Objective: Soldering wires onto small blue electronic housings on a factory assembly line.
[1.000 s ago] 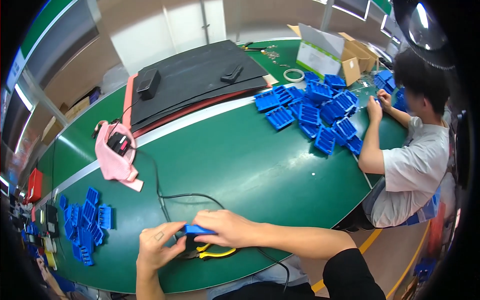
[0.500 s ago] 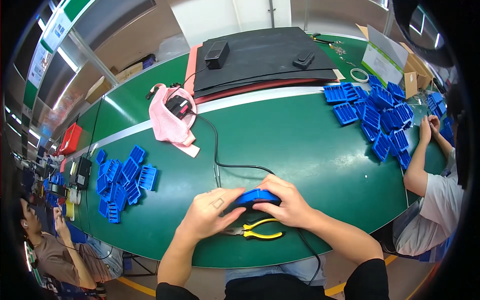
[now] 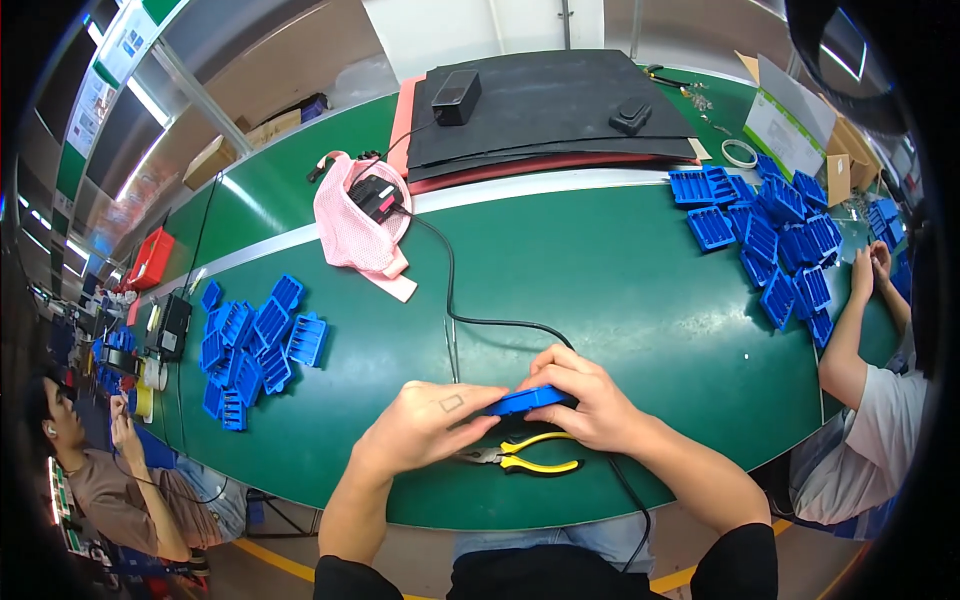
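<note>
Between my two hands, just above the near part of the green table (image 3: 620, 270), is a blue plastic tray (image 3: 530, 400) seen edge-on. My left hand (image 3: 425, 425) pinches its left end between thumb and fingers. Its right end is gripped by my right hand (image 3: 580, 405), fingers over the top edge and thumb below. The tray's inside is turned out of sight. Right under it lie pliers with yellow and black handles (image 3: 540, 467), their jaws toward my left hand. Metal tweezers (image 3: 453, 350) rest on the table beyond my left hand.
Piles of blue trays lie at left (image 3: 270, 325) and right (image 3: 790, 225). A black cable (image 3: 452, 270) runs from a pink cloth (image 3: 350, 235) past my right hand. Black sheets (image 3: 550, 110) are stacked at the back. Co-workers sit left (image 3: 120, 490) and right (image 3: 850, 420).
The head view has shifted, so the table's things appear a little further right. Both hands still hold the blue tray, which has tilted slightly, its right end now higher.
</note>
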Demonstrator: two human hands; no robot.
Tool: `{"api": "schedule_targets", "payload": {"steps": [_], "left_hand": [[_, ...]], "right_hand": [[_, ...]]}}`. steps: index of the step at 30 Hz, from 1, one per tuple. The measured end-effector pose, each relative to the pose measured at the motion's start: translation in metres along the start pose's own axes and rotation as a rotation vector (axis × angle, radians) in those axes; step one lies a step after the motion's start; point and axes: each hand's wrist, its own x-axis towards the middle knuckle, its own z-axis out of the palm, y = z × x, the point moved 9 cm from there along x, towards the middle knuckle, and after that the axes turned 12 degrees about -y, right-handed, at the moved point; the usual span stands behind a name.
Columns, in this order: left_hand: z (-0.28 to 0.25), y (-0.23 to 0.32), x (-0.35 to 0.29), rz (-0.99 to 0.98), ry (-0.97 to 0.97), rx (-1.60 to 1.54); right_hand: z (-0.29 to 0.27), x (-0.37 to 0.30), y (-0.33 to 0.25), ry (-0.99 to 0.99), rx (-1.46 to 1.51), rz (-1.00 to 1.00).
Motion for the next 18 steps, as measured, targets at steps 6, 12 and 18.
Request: {"api": "schedule_targets", "payload": {"steps": [6, 12, 18], "left_hand": [[-0.001, 0.003, 0.007, -0.013, 0.109, 0.042], [-0.002, 0.013, 0.009, 0.055, 0.246, 0.084], [0.002, 0.019, 0.007, 0.075, 0.27, 0.127]], "right_hand": [[-0.004, 0.0, 0.001, 0.053, 0.015, 0.033], [0.002, -0.001, -0.01, 0.062, -0.121, -0.058], [0.006, -0.003, -0.013, 0.055, -0.211, -0.053]]}}
